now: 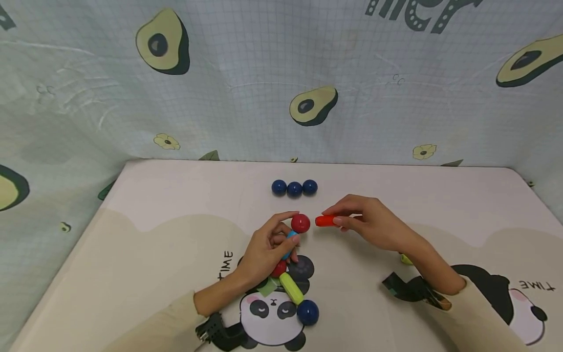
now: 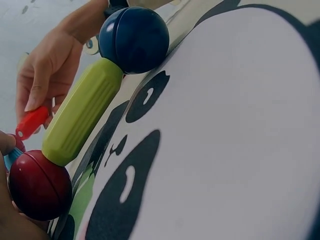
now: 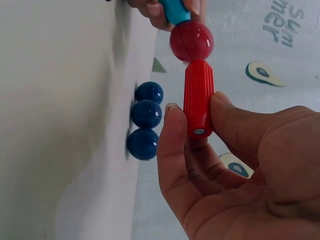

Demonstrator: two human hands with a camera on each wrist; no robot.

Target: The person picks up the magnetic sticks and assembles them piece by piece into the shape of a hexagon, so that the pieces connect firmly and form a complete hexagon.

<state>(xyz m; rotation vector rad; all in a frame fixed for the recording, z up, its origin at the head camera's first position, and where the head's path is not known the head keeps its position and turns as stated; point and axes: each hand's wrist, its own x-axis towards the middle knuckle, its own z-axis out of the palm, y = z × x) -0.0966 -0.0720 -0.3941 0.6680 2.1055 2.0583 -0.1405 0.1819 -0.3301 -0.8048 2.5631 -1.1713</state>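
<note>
My left hand (image 1: 264, 252) grips a chain of magnetic building pieces by its light blue rod (image 3: 175, 10). A red ball (image 1: 300, 223) sits at the chain's far end, with the index finger on it. Below the hand the chain continues with a second red ball (image 2: 40, 185), a yellow-green rod (image 2: 82, 112) and a dark blue ball (image 1: 308, 313) at the near end. Between thumb and fingers, my right hand (image 1: 374, 225) pinches a red rod (image 3: 198, 100). One end of it points at the far red ball, with a small gap in the head view.
Three dark blue balls (image 1: 294, 189) sit in a row behind the hands. A yellow-green piece (image 1: 405, 259) lies partly hidden by the right forearm. Panda pictures (image 1: 272, 318) are printed on the table cover. An avocado-patterned sheet (image 1: 246, 73) hangs behind the table's back edge.
</note>
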